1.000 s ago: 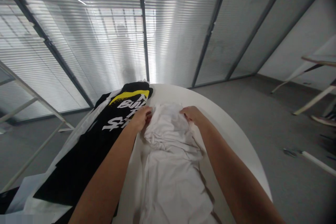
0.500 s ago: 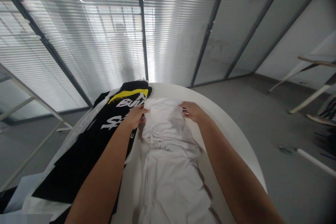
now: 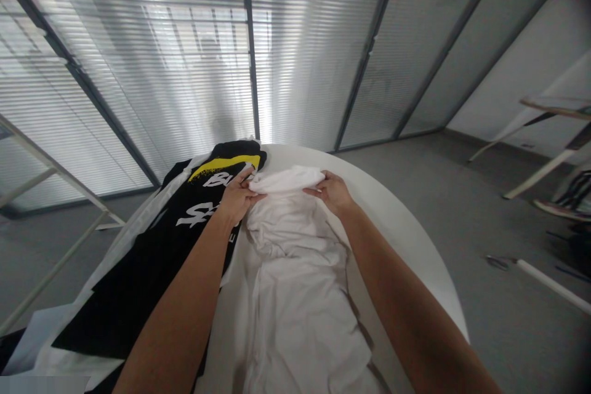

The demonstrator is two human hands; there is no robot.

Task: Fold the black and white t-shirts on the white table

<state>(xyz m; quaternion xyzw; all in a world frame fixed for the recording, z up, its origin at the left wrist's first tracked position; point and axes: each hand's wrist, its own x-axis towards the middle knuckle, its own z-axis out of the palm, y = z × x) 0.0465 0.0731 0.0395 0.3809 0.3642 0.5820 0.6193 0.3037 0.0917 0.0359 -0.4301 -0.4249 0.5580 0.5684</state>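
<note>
Nearest the person, the cloth (image 3: 309, 320) runs out of the bottom of the view between the two forearms, white and spread lengthwise, so its near end cannot be seen. This near stretch lies fairly flat, with long soft creases and no fold across it. Closer to the hands, a bunch of wrinkles crosses it, not smoothed out.

The left hand (image 3: 237, 200) pinches the left corner of the far end between thumb and fingers; the right hand (image 3: 335, 194) grips the right corner in the same way. Between them the far edge is gathered into a narrow band, doubled back toward the person. Whether that band rests on the layer below or is held just above it cannot be told. So, as far as can be judged, only the far end is turned over, and the length on the near side of the hands is left unfolded.

The cloth's long axis points away from the person, leaning slightly leftward as it reaches the hands; the band lies crosswise to it, from one hand to the other.

Left of the cloth, partly beneath the left forearm, a black shirt (image 3: 133, 283) lies spread out, roughly lengthwise too. The table (image 3: 373, 191) shows to the right of the right hand and beyond both, with blinds (image 3: 305, 74) farther off.
</note>
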